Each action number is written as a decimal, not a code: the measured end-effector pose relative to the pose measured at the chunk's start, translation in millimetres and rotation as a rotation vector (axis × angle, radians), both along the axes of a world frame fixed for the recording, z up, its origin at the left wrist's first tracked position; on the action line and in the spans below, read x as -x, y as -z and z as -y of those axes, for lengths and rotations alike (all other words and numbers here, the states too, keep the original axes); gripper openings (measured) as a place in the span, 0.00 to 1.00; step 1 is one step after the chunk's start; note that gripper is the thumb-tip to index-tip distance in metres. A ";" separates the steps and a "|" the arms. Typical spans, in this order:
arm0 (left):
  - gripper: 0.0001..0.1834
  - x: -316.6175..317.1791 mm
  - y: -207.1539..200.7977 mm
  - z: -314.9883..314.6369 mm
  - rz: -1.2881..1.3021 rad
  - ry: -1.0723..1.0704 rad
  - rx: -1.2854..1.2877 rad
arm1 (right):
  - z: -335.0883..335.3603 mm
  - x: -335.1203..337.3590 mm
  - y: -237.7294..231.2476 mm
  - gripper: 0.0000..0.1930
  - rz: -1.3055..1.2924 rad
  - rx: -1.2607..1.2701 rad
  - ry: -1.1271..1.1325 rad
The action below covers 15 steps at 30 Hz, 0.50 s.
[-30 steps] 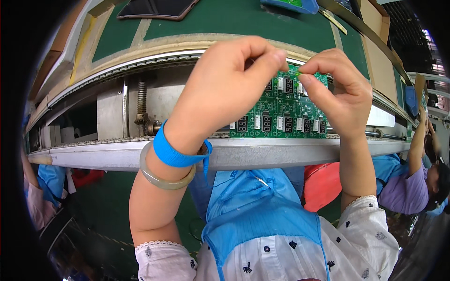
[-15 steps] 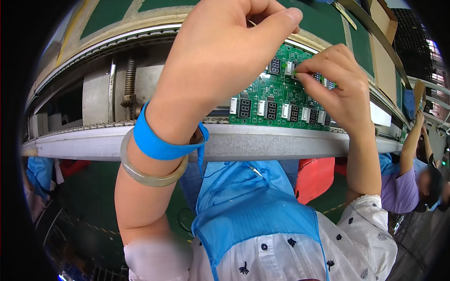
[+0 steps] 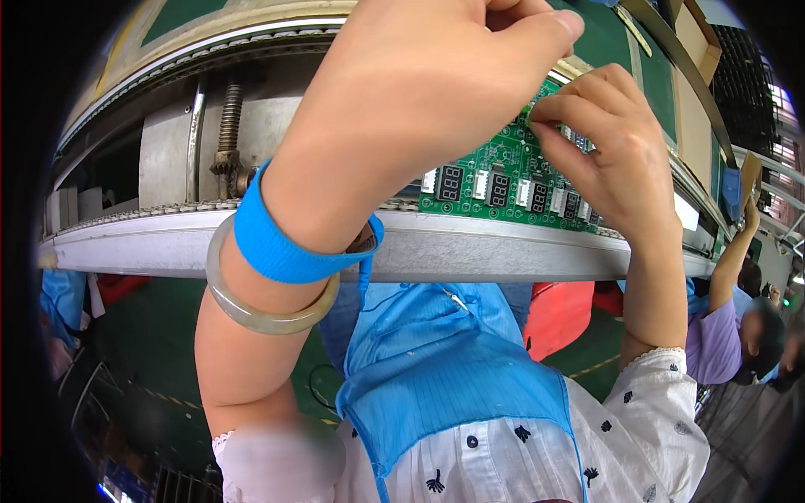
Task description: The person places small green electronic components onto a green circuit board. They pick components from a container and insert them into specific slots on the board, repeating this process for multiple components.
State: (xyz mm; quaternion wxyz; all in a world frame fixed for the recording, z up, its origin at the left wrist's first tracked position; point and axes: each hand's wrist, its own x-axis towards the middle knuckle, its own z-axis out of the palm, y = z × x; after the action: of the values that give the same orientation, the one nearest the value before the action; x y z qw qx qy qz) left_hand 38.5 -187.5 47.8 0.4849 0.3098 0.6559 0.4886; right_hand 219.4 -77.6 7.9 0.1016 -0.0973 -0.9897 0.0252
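A green circuit board panel (image 3: 478, 214) lies on the conveyor, bearing rows of black digit displays (image 3: 449, 183) and white pin connectors (image 3: 480, 184). Over its far right part is my right hand (image 3: 612, 147), thumb and index finger pinched around a small bright-green part (image 3: 529, 120) close to the board's surface. My left hand (image 3: 461, 75) reaches across above the panel's left side and covers much of it. Its fingers are curled with the thumb against them; what they hold, if anything, is hidden. A blue wrist strap (image 3: 289, 251) and a pale bangle (image 3: 251, 314) circle my left arm.
The conveyor's metal front rail (image 3: 503, 251) runs between me and the board. A threaded shaft (image 3: 229, 126) shows at the left. A red seat (image 3: 562, 318) is below the rail. At the right, another person's arm (image 3: 734, 243) reaches up toward a brown board (image 3: 752, 172).
My left hand has moved right, farther over the panel. The panel has shifted slightly right along the conveyor. The right-hand pinch stays over the panel's far part.
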 end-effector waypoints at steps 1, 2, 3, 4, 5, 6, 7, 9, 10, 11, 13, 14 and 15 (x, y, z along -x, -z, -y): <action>0.15 6.0 4.2 7.4 0.060 0.028 -0.074 | 0.6 1.0 -1.8 0.08 0.012 -0.003 -0.007; 0.14 7.1 7.3 9.7 0.085 0.044 -0.123 | 1.0 1.7 -3.0 0.08 0.025 -0.006 -0.014; 0.14 9.1 10.6 12.6 0.113 0.060 -0.172 | 1.4 2.7 -3.5 0.09 0.032 -0.008 -0.017; 0.14 9.6 14.4 12.2 0.107 0.063 -0.195 | 1.7 3.6 -3.9 0.09 0.039 -0.011 -0.020; 0.14 8.2 20.3 11.4 0.103 0.051 -0.227 | 2.2 4.6 -4.4 0.09 0.046 -0.013 -0.022; 0.14 7.1 26.3 9.9 0.101 0.041 -0.260 | 3.7 6.4 -5.8 0.10 0.050 -0.010 -0.015; 0.14 2.5 33.7 7.4 0.101 0.015 -0.300 | 6.1 8.9 -7.7 0.10 0.055 -0.008 -0.008; 0.14 3.7 34.2 8.4 0.105 0.023 -0.307 | 7.3 10.8 -10.4 0.11 0.083 -0.004 0.009; 0.14 9.3 24.1 11.6 0.108 0.057 -0.274 | 6.5 10.3 -11.6 0.11 0.106 -0.003 0.018; 0.14 9.1 22.7 12.3 0.089 0.060 -0.273 | 5.9 9.8 -12.1 0.11 0.129 -0.002 0.027; 0.14 3.6 24.6 14.1 0.027 0.027 -0.301 | 6.4 11.2 -12.6 0.12 0.134 0.001 0.024; 0.14 3.3 25.1 14.8 0.022 0.019 -0.310 | 6.6 11.9 -13.0 0.12 0.137 0.003 0.023; 0.14 2.7 26.1 14.5 0.019 0.015 -0.322 | 5.2 11.1 -12.5 0.12 0.134 -0.006 0.011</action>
State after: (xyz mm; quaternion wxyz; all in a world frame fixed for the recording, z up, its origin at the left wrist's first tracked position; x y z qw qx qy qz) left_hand 35.8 -201.9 21.8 0.4388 0.3839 0.5621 0.5866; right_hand 208.3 -82.8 20.4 0.0353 -0.1039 -0.9938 0.0149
